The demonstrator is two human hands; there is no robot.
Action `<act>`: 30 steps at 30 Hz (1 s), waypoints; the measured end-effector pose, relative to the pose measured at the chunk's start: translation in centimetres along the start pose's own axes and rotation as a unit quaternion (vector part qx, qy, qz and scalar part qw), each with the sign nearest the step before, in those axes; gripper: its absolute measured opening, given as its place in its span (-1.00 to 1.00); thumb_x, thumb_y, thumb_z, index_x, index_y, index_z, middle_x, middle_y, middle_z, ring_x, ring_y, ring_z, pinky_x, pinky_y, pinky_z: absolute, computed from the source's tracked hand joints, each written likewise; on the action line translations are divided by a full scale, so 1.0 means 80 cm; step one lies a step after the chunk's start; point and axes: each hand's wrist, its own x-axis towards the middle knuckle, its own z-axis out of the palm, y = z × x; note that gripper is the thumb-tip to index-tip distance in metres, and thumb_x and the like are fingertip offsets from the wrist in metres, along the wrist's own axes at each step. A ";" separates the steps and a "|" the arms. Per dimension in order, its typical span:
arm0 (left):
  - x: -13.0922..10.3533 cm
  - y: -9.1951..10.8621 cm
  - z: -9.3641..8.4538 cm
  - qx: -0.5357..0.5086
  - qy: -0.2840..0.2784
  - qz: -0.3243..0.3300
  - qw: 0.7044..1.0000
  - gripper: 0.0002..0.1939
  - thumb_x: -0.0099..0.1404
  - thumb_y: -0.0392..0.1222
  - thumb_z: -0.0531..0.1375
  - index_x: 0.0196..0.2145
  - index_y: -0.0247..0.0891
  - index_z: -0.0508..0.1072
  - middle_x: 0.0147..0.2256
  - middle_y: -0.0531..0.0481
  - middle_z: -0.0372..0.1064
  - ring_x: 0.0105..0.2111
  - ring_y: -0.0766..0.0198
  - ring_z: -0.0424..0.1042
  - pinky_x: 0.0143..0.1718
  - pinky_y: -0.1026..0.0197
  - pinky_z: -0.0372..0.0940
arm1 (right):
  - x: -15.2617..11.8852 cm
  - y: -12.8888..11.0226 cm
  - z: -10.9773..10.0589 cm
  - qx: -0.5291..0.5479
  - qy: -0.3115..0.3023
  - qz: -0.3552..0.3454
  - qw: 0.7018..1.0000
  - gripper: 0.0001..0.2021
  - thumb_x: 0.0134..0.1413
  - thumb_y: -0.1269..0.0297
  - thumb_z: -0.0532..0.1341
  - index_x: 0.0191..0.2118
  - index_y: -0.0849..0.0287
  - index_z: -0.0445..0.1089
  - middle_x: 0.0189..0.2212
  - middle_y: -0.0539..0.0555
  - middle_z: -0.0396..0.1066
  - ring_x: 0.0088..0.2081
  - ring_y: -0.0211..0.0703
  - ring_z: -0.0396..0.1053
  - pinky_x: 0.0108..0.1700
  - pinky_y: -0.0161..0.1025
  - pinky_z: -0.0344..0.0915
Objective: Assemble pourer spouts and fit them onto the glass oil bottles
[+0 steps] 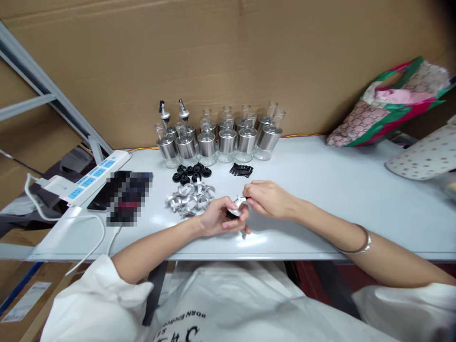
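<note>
My left hand (217, 217) is closed around a silver bottle pourer (238, 206) with a black stopper at its base. The spout points right, toward my right hand (270, 198). There my right fingers pinch a small black cap (247, 198) at the spout tip, mostly hidden by the fingers. Beside my left hand lies a pile of silver pourer tops (190, 197). Behind that pile sit several black rubber stoppers (196, 170). A small group of black caps (242, 169) lies just beyond my right hand.
Glass bottles with steel sleeves (227, 139) stand in two rows at the back; two have pourers fitted. A power strip (98, 176) and dark phone (110, 190) lie left, with a white cable (103, 232). A patterned bag (386, 107) and a dotted white object (422, 154) are right.
</note>
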 end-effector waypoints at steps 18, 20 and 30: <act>0.000 0.001 0.004 0.045 0.032 0.024 0.998 -0.79 0.05 -0.09 0.14 -0.46 -0.32 0.35 -0.69 0.17 0.10 -0.66 0.43 0.10 -0.26 0.16 0.21 | 0.000 -0.010 -0.003 0.231 -0.017 0.126 0.965 -0.74 0.30 0.28 -0.12 -0.46 0.11 0.06 -0.64 -0.06 0.35 -0.65 -0.34 0.23 -0.55 -0.40 0.10; 0.001 0.000 0.004 0.040 0.037 0.026 0.998 -0.79 0.05 -0.11 0.16 -0.43 -0.32 0.35 -0.67 0.16 0.15 -0.64 0.43 0.15 -0.27 0.18 0.21 | 0.001 -0.010 -0.004 0.262 -0.015 0.129 0.956 -0.74 0.29 0.31 -0.10 -0.46 0.11 0.07 -0.62 -0.05 0.41 -0.64 -0.36 0.27 -0.55 -0.43 0.13; 0.001 0.003 0.013 0.044 0.074 0.043 0.995 -0.82 0.07 -0.20 0.21 -0.38 -0.29 0.29 -0.51 0.07 0.40 -0.59 0.39 0.35 -0.38 0.24 0.21 | 0.001 -0.005 -0.008 0.210 0.007 0.127 0.969 -0.71 0.28 0.33 -0.07 -0.50 0.13 0.15 -0.65 -0.06 0.40 -0.64 -0.38 0.32 -0.55 -0.46 0.17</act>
